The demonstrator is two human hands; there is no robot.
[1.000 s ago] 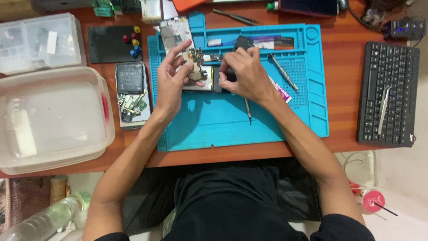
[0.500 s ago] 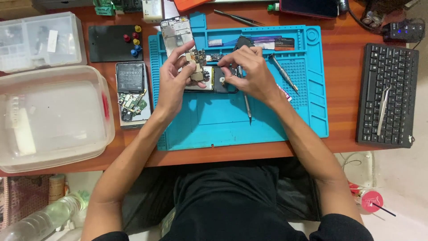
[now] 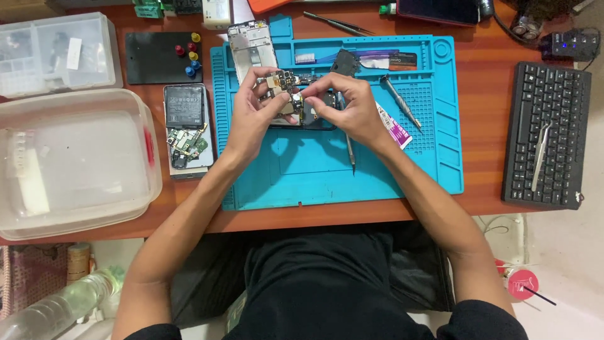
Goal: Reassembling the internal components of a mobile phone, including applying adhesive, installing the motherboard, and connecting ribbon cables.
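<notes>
Both hands meet over the blue repair mat (image 3: pixel 377 170). My left hand (image 3: pixel 251 110) pinches a small phone circuit board (image 3: pixel 284 80) by its edge, holding it just above a dark opened phone (image 3: pixel 308 119) lying on the mat. My right hand (image 3: pixel 349 107) grips the same board from the right, fingertips at a small part in its middle. A white phone frame (image 3: pixel 250 45) leans at the mat's upper left. A screwdriver (image 3: pixel 350 151) lies under my right wrist.
A black keyboard (image 3: pixel 546 135) with tweezers on it sits right. Left of the mat lie a phone battery with loose parts (image 3: pixel 186 126), a black screw pad (image 3: pixel 160 56) and clear plastic boxes (image 3: pixel 69 160). Another screwdriver (image 3: pixel 400 101), a purple packet (image 3: pixel 396 126) and tweezers (image 3: pixel 336 22) lie nearby.
Both hands have drawn closer together and lifted the circuit board slightly off the phone; my right fingers now pinch it from the right side.
</notes>
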